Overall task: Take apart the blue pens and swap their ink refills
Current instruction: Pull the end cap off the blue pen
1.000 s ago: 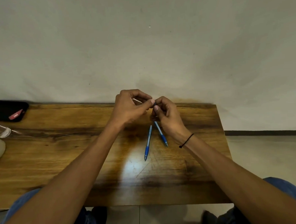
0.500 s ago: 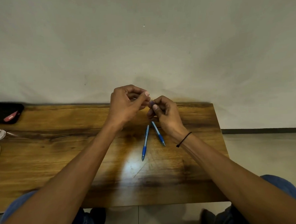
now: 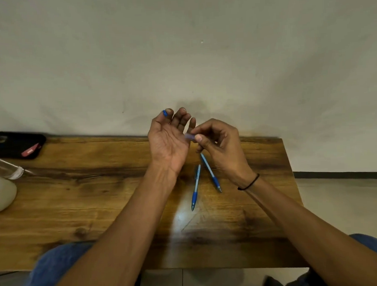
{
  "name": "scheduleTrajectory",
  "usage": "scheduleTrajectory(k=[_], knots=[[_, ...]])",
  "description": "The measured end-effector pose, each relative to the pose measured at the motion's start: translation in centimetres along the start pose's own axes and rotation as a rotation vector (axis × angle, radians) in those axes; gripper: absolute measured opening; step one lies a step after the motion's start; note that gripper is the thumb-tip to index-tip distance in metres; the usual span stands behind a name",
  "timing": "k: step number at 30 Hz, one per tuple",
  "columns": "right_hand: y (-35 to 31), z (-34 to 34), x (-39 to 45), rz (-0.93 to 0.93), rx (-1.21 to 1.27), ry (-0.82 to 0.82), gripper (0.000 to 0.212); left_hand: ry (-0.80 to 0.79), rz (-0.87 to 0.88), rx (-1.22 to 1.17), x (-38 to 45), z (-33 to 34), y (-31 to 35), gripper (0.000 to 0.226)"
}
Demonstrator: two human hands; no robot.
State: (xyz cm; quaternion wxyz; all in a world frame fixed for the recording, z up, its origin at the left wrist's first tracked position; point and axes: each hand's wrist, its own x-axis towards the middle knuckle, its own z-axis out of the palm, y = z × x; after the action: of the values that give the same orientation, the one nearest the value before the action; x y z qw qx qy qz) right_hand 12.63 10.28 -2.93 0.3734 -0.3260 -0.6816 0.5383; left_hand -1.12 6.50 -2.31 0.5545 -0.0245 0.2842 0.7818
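While both blue pens [image 3: 196,187] lie on the desk [image 3: 98,191], our left hand [image 3: 169,141] pinches a small blue piece [image 3: 164,113], palm up; right hand [image 3: 218,145] pinches a blurred pale part [image 3: 189,136].

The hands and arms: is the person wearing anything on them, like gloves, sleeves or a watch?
No gloves and no watch. Both forearms are bare, with no sleeves in view. The right hand has a thin black band looped round its wrist, like a cord or hair tie. The left hand has a bare wrist and no rings that can be seen.
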Motion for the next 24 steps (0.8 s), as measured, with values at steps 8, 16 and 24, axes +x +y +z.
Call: scheduleTrajectory(k=[8,16,24], knots=[[-0.4,-1.3,0.9,-0.024,-0.031,-0.072,0.021,-0.012,0.018,-0.132,0.1,0.5,-0.6,0.03],[-1.2,-1.5,0.8,-0.061,-0.076,-0.085,0.036,-0.035,0.005,-0.113,0.0,0.4,-0.7,0.029],[-1.2,-1.2,0.7,-0.07,-0.156,-0.08,0.031,-0.065,0.008,-0.118,0.1,0.4,-0.6,0.03]])
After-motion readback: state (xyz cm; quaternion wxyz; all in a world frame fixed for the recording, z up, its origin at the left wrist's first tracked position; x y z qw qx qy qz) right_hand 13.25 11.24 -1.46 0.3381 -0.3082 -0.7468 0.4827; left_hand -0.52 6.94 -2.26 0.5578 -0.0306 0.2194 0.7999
